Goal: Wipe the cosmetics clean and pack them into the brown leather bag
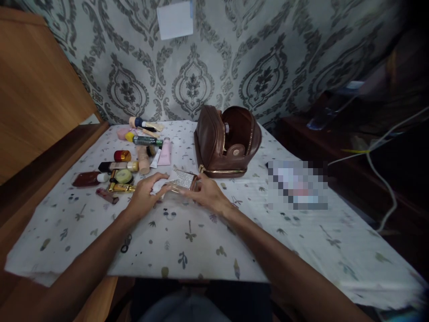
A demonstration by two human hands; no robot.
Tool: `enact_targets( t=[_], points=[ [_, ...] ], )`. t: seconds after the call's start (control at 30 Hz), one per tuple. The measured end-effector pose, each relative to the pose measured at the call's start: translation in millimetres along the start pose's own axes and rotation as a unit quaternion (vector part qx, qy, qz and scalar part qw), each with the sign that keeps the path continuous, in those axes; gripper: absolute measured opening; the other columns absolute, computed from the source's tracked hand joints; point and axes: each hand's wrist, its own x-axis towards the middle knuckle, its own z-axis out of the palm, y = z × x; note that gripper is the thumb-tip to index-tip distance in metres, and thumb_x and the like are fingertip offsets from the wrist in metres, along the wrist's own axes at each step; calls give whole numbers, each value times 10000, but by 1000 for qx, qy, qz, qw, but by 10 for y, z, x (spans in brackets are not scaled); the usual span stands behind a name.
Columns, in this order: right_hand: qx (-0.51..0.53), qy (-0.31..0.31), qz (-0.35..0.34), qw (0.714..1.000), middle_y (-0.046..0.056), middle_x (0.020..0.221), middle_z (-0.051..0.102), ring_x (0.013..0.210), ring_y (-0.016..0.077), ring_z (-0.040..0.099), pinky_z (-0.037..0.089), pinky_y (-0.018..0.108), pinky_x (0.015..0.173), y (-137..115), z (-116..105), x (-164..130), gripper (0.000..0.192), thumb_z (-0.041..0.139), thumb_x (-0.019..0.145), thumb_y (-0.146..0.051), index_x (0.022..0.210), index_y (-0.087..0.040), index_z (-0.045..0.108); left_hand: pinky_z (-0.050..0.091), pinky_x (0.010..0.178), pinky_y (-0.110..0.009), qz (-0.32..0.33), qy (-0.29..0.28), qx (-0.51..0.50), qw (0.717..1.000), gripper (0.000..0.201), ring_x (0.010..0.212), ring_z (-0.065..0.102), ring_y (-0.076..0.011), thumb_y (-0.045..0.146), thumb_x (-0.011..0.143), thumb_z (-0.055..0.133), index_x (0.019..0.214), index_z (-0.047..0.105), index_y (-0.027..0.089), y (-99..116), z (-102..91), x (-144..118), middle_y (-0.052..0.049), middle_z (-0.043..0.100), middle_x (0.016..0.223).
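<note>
Brown pouch (228,141) stands behind both hands, seemingly holding a glittery case (182,180).

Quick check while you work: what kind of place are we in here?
Likely a room in a home, at a makeup table. Patterned wallpaper backs a table under a printed cloth; cosmetics lie beside an open brown bag. Both hands, left hand and right hand, hold a glittery case.

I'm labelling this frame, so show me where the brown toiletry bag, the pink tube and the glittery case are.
brown toiletry bag (208,134), head view, on its left side panel.
pink tube (165,154), head view, mid-body.
glittery case (183,180), head view, on its sparkly top between the hands.
</note>
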Motion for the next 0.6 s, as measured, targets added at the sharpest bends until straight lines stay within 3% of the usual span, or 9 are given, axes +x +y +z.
enact_targets(
  t=[0.1,0.17,0.27,0.33,0.47,0.6],
  points=[
    [-276,41,-17,960,52,812,630,727,210,573,371,291,586,-89,-22,-35,516,830,610,-508,895,-190,541,485,833,-325,28,-69,48,996,296,968,661,-240,451,928,527,1039,659,209,-5,-20,17,-56,723,1043],
    [-346,20,-8,938,72,840,643,760,235,590,378,304,605,-128,-25,-48,508,790,653,-547,910,-186,543,479,808,-321,28,-89,58,994,302,942,655,-236,465,936,512,1024,651,213,15,-34,27,-52,717,1016],
    [-375,-16,-8,927,66,856,651,774,237,600,382,305,610,-149,-38,-50,557,807,642,-524,994,-186,540,484,778,-315,13,-114,48,992,363,935,646,-244,517,913,540,1071,639,205,46,-94,21,-62,711,1039],
    [-385,-31,-13,922,52,844,648,764,226,599,378,303,605,-151,-56,-45,562,820,632,-481,1019,-190,535,494,765,-316,10,-146,47,988,463,909,645,-242,534,887,571,1203,602,197,30,-166,-4,-85,689,1128],
    [-396,-46,-26,917,31,808,637,723,210,585,369,308,587,-143,-87,-27,513,801,639,-435,1017,-201,544,514,798,-313,55,-222,49,972,637,929,649,-241,462,871,585,1449,435,238,-94,-291,-75,-98,639,1236],
    [-400,-46,-37,914,25,777,620,709,212,581,376,317,597,-120,-93,-14,566,788,637,-409,1101,-188,551,481,904,-340,67,-192,64,977,426,1093,611,-266,366,907,483,1304,570,235,-138,-304,-67,-92,657,1221]
  ],
)
